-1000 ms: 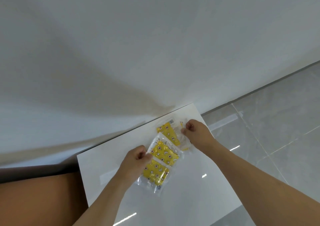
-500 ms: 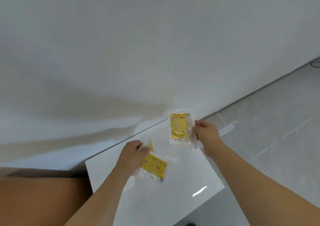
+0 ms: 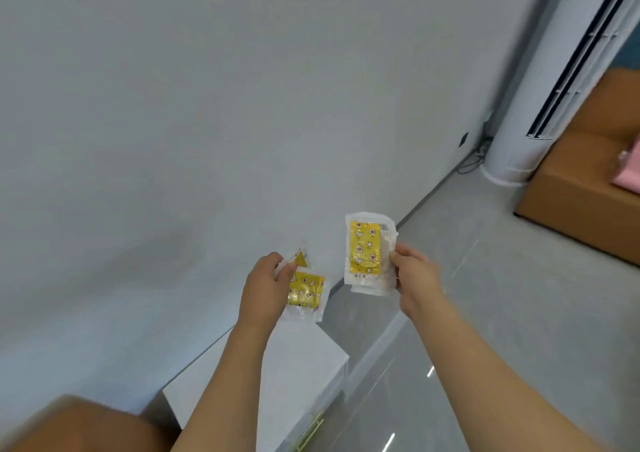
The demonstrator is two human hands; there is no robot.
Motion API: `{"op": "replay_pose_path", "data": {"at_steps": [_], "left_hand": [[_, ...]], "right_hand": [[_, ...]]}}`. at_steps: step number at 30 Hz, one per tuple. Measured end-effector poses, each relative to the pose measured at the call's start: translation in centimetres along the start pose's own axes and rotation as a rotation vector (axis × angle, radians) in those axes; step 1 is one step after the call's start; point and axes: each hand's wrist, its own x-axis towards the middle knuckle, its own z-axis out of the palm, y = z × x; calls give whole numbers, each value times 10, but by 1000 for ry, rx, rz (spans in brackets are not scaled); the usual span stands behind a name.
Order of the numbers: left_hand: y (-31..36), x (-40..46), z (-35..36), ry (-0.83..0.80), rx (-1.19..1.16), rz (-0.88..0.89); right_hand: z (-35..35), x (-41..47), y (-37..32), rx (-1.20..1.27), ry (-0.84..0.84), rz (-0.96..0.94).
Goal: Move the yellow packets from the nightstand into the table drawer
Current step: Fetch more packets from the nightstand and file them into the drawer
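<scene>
Presently, my left hand [image 3: 266,287] pinched a yellow packet [image 3: 304,290] by its upper edge, with a second packet's corner [image 3: 300,259] showing behind the fingers. My right hand [image 3: 415,276] pinched another yellow packet [image 3: 365,252] by its right edge and held it upright. Both packets were in the air, well apart from each other, above the far corner of the white nightstand [image 3: 304,358]. Beyond lay grey floor tiles [image 3: 502,295], a white wall [image 3: 242,105], a white tower unit [image 3: 540,105] and a brown sofa [image 3: 581,188].

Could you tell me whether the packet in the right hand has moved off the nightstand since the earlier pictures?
Yes: the packet has risen clear of the nightstand.
</scene>
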Motion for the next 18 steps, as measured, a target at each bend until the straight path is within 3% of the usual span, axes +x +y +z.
{"op": "replay_pose_path", "data": {"at_steps": [10, 18], "left_hand": [[184, -137, 124, 58, -255, 60], [274, -224, 207, -113, -314, 107]], "right_hand": [[-244, -55, -97, 130, 94, -116], [-406, -92, -111, 226, 224, -120]]}}
